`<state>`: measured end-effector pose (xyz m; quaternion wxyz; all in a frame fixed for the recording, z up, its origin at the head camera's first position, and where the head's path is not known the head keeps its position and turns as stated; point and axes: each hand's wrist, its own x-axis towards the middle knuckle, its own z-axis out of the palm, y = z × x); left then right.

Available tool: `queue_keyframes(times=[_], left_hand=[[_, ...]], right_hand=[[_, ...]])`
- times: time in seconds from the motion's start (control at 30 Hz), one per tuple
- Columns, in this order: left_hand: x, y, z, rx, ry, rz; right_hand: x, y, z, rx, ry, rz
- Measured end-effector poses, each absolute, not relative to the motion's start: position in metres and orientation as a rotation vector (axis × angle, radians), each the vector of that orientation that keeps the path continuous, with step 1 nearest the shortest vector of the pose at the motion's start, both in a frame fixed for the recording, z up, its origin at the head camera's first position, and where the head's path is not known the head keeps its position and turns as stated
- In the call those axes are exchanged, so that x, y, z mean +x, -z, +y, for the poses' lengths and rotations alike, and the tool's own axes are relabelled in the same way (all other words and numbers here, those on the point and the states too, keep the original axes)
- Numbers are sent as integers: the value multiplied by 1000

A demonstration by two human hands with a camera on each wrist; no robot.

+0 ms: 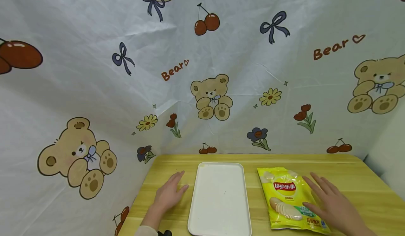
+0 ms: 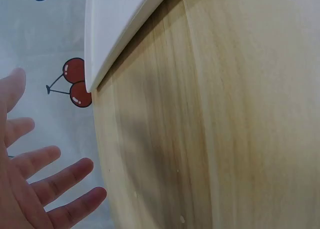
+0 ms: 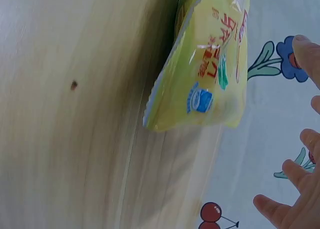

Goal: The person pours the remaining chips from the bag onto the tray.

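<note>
A yellow bag of Lay's potato chips (image 1: 286,197) lies flat on the wooden table, right of a white rectangular tray (image 1: 219,197). My right hand (image 1: 332,204) is over the bag's right side with fingers spread, holding nothing. In the right wrist view its fingertips (image 3: 297,174) show apart from the chip bag (image 3: 210,64). To the left of the tray, my left hand (image 1: 169,194) holds nothing, its fingers extended. The left wrist view shows those spread fingers (image 2: 65,184) below the tray's corner (image 2: 115,29).
The light wooden table (image 1: 177,165) ends at a hanging white cloth (image 1: 240,71) printed with bears, cherries, bows and flowers. That cloth also runs along the left side. A pale wall (image 1: 389,158) stands at the right. A small black object (image 1: 165,233) shows by the left wrist.
</note>
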<state>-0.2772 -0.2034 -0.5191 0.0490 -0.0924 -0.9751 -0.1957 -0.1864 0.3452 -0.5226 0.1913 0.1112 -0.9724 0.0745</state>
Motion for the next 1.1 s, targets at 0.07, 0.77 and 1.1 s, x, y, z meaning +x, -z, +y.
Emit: queue_keyframes(times=[0.07,0.77,1.1], left_hand=[[-277,520,-203,-286,620,-2976],[-272,533,-198,-297,877,-2951],[-274,540,-192,-290,1037,-2929]], right_hand=[[-186,521,341,304,-208,-2759],[-183,526,295,352,-211,-2834],[-181,532,277,404,-183,-2810]])
